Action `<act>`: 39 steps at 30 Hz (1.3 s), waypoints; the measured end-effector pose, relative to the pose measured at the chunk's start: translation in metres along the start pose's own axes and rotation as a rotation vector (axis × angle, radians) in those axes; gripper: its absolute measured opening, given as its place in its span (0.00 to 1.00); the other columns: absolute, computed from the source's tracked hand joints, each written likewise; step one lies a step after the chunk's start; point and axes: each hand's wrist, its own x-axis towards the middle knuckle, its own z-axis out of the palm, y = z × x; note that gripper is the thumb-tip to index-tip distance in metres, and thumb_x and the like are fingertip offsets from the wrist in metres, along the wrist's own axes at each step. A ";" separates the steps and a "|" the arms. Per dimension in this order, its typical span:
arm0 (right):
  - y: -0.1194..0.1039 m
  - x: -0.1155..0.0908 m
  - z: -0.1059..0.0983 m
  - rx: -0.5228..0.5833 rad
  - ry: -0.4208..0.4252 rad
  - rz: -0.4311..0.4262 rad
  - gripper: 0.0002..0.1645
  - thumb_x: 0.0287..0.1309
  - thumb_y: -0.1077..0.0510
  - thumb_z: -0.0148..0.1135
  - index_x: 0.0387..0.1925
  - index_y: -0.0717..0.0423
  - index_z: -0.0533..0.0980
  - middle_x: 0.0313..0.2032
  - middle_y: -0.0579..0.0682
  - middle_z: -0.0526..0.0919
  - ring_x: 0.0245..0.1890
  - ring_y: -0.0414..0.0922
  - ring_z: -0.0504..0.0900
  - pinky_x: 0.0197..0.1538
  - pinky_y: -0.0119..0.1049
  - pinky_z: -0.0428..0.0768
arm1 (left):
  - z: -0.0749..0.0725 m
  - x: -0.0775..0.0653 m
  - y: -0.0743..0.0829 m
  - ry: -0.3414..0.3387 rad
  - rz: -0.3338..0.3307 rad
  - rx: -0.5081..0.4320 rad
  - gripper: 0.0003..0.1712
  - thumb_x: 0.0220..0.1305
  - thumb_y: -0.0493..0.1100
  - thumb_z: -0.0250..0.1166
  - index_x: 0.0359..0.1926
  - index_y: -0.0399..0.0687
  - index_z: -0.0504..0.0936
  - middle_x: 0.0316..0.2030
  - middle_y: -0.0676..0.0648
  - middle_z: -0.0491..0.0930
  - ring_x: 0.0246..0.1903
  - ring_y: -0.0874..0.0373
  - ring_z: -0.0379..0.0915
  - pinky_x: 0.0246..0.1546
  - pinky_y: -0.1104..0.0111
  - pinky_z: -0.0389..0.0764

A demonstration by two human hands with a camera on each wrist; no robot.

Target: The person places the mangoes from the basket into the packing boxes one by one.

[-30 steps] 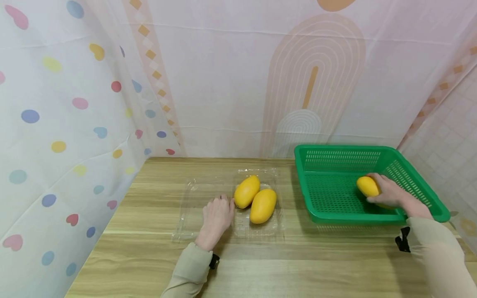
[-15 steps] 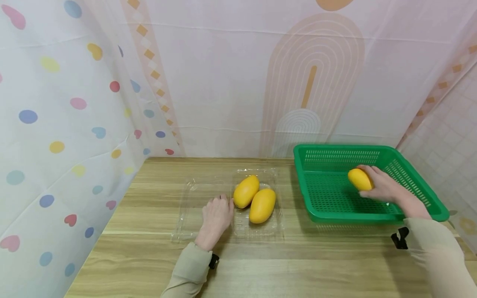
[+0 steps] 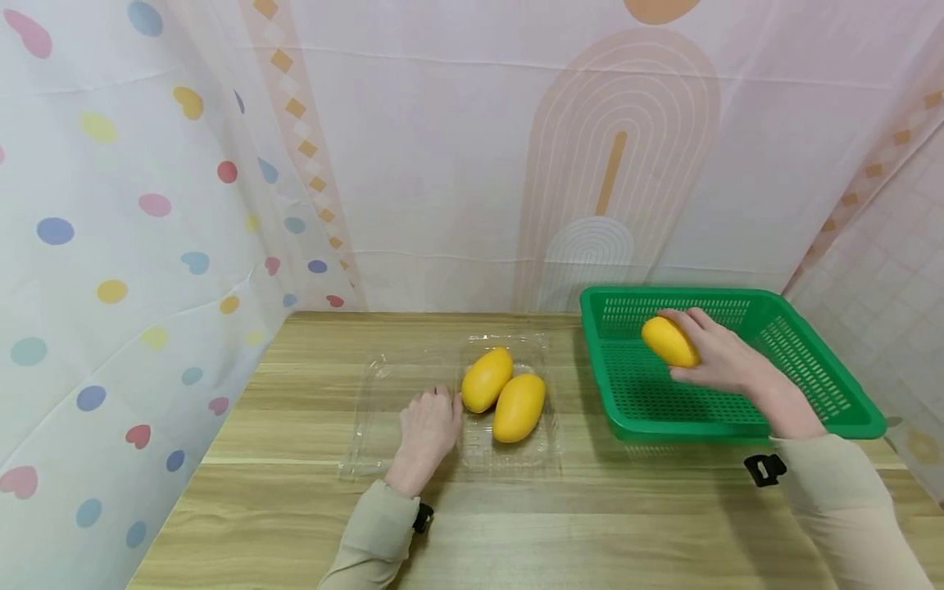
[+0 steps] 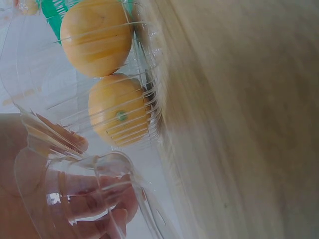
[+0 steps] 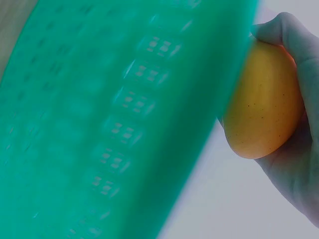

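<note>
Seeing the bench [image 3: 516, 541] running off the bottom of the head view, and both pale sleeves [image 3: 379, 528] being cut off there too. Curling the left hand [image 3: 430, 422] over the middle of the opened clear plastic box [image 3: 394, 393], with fingertips hidden from above; showing blurrily through shiny plastic in the left wrist view, so leaving it impossible to tell whether pinching or only resting. Losing parts of the box's outline against the wood grain. Seeing a left mango [image 3: 487, 379] and a right mango [image 3: 519, 408] lying side by side in the box's right half. Holding a third mango [image 3: 669, 342] over the green basket [image 3: 686, 430] with the right hand [image 3: 726, 354], wrapping thumb and fingers round it; in the right wrist view, losing part of it behind the basket's blurred wall. Farther back, seeing a patterned curtain [image 3: 442, 164] running out of view at the top.
</note>
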 end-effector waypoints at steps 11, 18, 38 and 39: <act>-0.059 0.021 0.015 -0.009 0.059 -0.207 0.46 0.41 0.60 0.71 0.64 0.58 0.62 0.47 0.55 0.72 0.35 0.43 0.72 0.35 0.37 0.76 | -0.001 0.000 0.000 -0.004 -0.004 -0.002 0.20 0.68 0.49 0.55 0.29 0.36 0.76 0.22 0.40 0.76 0.21 0.48 0.73 0.18 0.60 0.72; -0.100 0.033 0.032 0.005 0.018 -0.294 0.45 0.44 0.58 0.71 0.65 0.56 0.63 0.51 0.55 0.72 0.37 0.43 0.73 0.36 0.36 0.76 | -0.001 0.000 -0.001 -0.002 -0.002 0.000 0.20 0.68 0.49 0.54 0.29 0.36 0.76 0.22 0.40 0.76 0.21 0.48 0.72 0.17 0.60 0.72; -0.150 0.047 0.102 0.065 -0.096 -0.556 0.47 0.44 0.53 0.73 0.66 0.53 0.61 0.56 0.54 0.72 0.52 0.46 0.74 0.55 0.42 0.77 | 0.000 -0.001 -0.003 0.017 0.016 0.001 0.19 0.68 0.49 0.55 0.28 0.37 0.76 0.21 0.41 0.76 0.20 0.47 0.73 0.15 0.61 0.72; -0.150 0.046 0.104 0.067 -0.096 -0.562 0.47 0.44 0.53 0.73 0.66 0.53 0.61 0.56 0.54 0.72 0.52 0.46 0.74 0.55 0.42 0.77 | 0.000 0.000 -0.003 0.016 0.016 0.000 0.19 0.68 0.49 0.55 0.28 0.37 0.76 0.21 0.41 0.76 0.20 0.48 0.73 0.15 0.61 0.72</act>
